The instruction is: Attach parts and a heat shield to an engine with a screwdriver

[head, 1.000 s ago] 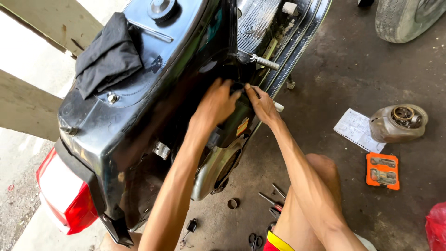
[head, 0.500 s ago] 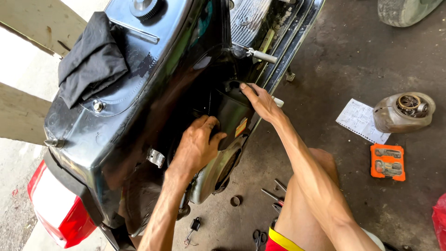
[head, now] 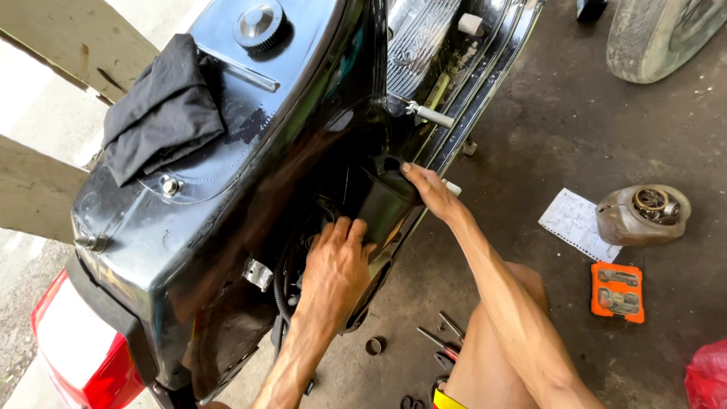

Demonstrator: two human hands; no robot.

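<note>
Bodywork of a black scooter (head: pixel 227 174) fills the upper left and centre of the frame, its side cowl off so the engine bay lies exposed; a round filler cap (head: pixel 260 25) sits at the top and a red tail light (head: pixel 72 356) shows at the lower left. A dark cloth (head: pixel 163 113) is draped over the body, left of centre. On the concrete floor (head: pixel 545 121), at right, lie a grey engine part (head: pixel 642 214), a sheet of paper (head: pixel 579 223) and an orange case (head: pixel 618 291); near the bottom centre are pliers (head: pixel 443 341) and a small ring (head: pixel 373 346).

Inside the bay sits a black box-shaped cover (head: pixel 382 201). The right hand (head: pixel 428 189) rests on its upper edge, fingers laid flat rather than closed round it. The left hand (head: pixel 333 265) reaches into the cavity just below, fingers spread and bent against the parts inside; whether they grip anything I cannot tell.

As a judgement, the work looks midway: panel and one engine part are already out, while the black cover is still seated in the bay.
</note>
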